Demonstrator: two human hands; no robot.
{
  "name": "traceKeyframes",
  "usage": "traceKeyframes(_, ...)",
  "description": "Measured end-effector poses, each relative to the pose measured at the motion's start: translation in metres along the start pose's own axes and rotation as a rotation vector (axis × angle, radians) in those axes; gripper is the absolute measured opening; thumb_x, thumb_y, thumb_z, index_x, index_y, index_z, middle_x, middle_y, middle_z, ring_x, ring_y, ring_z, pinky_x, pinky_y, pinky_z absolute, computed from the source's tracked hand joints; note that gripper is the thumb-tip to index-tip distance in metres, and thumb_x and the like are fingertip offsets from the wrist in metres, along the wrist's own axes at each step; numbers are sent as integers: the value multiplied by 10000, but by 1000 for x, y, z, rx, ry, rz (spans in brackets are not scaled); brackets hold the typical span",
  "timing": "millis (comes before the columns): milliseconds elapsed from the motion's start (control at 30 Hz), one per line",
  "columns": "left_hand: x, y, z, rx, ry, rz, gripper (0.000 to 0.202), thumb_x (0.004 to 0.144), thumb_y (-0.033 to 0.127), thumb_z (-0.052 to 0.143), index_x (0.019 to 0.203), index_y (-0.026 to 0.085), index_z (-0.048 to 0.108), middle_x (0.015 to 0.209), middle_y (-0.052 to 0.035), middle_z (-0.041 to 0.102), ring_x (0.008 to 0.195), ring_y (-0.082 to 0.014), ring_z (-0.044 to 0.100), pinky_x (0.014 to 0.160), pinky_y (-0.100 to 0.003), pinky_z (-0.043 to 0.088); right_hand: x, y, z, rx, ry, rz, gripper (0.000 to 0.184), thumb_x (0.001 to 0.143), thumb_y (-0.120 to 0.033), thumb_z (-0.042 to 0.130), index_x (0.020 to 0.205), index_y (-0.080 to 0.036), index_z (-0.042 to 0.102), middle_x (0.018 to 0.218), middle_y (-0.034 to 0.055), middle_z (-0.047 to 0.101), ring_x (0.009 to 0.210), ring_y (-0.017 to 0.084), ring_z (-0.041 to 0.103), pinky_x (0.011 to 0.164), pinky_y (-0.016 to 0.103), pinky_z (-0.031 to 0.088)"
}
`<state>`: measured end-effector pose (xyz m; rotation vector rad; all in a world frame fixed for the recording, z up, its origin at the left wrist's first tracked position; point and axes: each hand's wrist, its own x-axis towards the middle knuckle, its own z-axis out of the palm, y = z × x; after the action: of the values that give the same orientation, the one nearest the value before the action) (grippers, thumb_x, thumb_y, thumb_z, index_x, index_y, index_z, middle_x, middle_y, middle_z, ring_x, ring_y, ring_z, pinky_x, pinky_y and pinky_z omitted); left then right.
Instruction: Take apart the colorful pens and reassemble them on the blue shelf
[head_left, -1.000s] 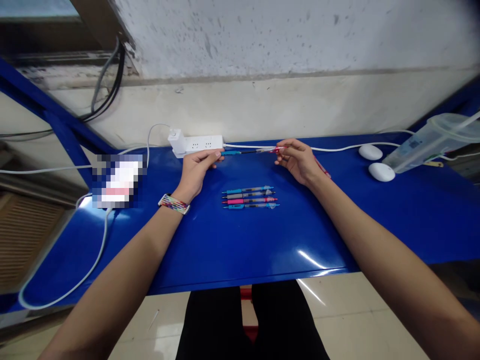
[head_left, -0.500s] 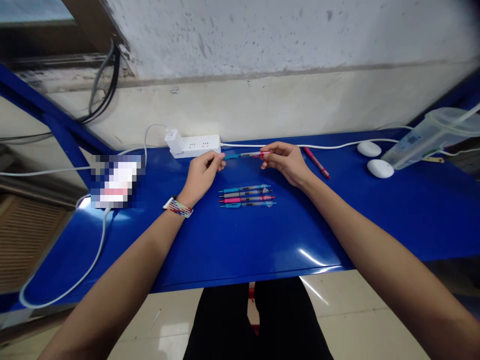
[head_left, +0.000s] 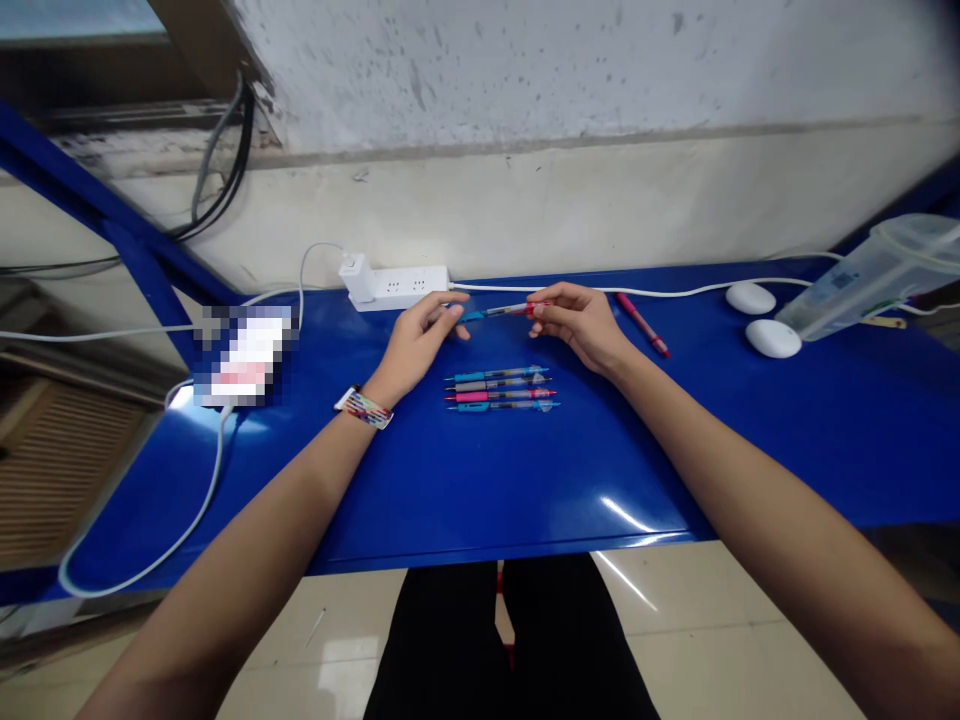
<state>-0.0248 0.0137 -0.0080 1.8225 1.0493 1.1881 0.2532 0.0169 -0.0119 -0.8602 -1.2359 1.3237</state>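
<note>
A ballpoint pen [head_left: 505, 311] with a blue grip end and a red end is held level above the blue table, between my two hands. At its red end, my right hand [head_left: 579, 322] pinches with thumb and fingertips. My left hand [head_left: 421, 342] is at the blue end, thumb against it and index finger raised a little; its contact there is partly hidden. Below lie several pens in a row: a blue pen [head_left: 496, 374], a grey pen [head_left: 499, 383], a pink pen [head_left: 501, 396] and another blue pen [head_left: 502, 406]. A red pen [head_left: 643, 324] lies slanted beside my right hand.
A white power strip [head_left: 409, 287] with a plugged-in charger stands by the wall. At left, a blurred-out phone [head_left: 247, 355] has a cable attached. Two white rounded devices [head_left: 773, 338] and a clear plastic container [head_left: 847, 280] are at right. A white cord runs along the back.
My left index finger has lifted away from the thumb at the pen's blue end. My right hand keeps its pinch on the red end. The view has shifted slightly.
</note>
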Motion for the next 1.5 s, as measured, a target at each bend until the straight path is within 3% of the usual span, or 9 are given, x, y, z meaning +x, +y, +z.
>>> traceKeyframes(167, 0, -3, 0, 70, 32, 42, 404, 937, 263, 843, 1335, 287, 784, 1141, -61, 837, 1113, -229, 788, 987, -365, 603, -1, 1, 1, -9, -5, 5, 270, 739, -364, 1000, 912, -231, 841, 820, 25, 769, 698, 171, 707, 763, 402, 674)
traceKeyframes(333, 1, -5, 0, 136, 13, 56, 102, 970, 306, 800, 1038, 260, 861, 1034, -68, 854, 1002, -238, 777, 941, -394, 595, -1, 2, 2, -3, -5, 3, 264, 739, -346, 1007, 909, -216, 852, 810, 32, 780, 683, 169, 717, 738, 383, 668)
traceKeyframes(433, 1, -4, 1, 164, 76, 140, 163, 870, 219, 859, 1028, 254, 836, 1077, -60, 841, 1031, -234, 767, 907, -374, 595, -2, 1, 3, -10, -21, 10, 305, 720, -368, 1017, 906, -202, 841, 810, 33, 786, 669, 166, 721, 726, 376, 671)
traceKeyframes(567, 0, 1, 1, 106, 60, 66, 195, 940, 332, 830, 1116, 248, 836, 1033, -55, 863, 975, -216, 794, 872, -356, 610, -3, -1, 5, 16, -31, -9, 308, 730, -367, 1018, 908, -201, 830, 792, 19, 773, 679, 164, 736, 746, 366, 677)
traceKeyframes(733, -1, 3, 1, 77, 39, 41, 246, 978, 459, 803, 883, 234, 825, 843, -44, 847, 798, -196, 769, 786, -348, 602, -3, -1, 5, 1, -19, -21, 283, 756, -362, 1002, 926, -215, 830, 827, 22, 779, 701, 166, 735, 764, 376, 682)
traceKeyframes(967, 1, -3, 1, 61, 85, 134, 187, 873, 283, 886, 1045, 235, 832, 1086, -67, 858, 993, -211, 787, 836, -332, 593, -3, 2, 7, 20, -28, -19, 299, 754, -362, 1012, 924, -191, 835, 814, 31, 785, 679, 160, 727, 716, 356, 672)
traceKeyframes(1067, 1, -3, 2, 12, 77, 84, 203, 937, 326, 847, 1119, 240, 822, 935, -44, 841, 921, -200, 795, 824, -332, 585, -3, 1, 8, 18, -29, -19, 294, 755, -355, 1010, 933, -198, 839, 814, 23, 778, 681, 155, 721, 727, 354, 673)
traceKeyframes(1167, 0, -1, 2, 14, 50, 48, 148, 1018, 347, 766, 1075, 241, 852, 866, -44, 846, 844, -193, 790, 837, -352, 587, -3, 0, 7, 21, -22, -27, 269, 766, -337, 999, 936, -203, 839, 808, 17, 771, 688, 154, 723, 732, 349, 672)
traceKeyframes(1500, -1, 6, 4, 62, 114, 94, 115, 918, 259, 873, 1032, 250, 878, 1064, -60, 888, 978, -221, 807, 892, -371, 637, -3, -2, 8, 85, -18, 42, 165, 814, -227, 904, 965, -186, 850, 796, 16, 771, 656, 137, 703, 706, 311, 664)
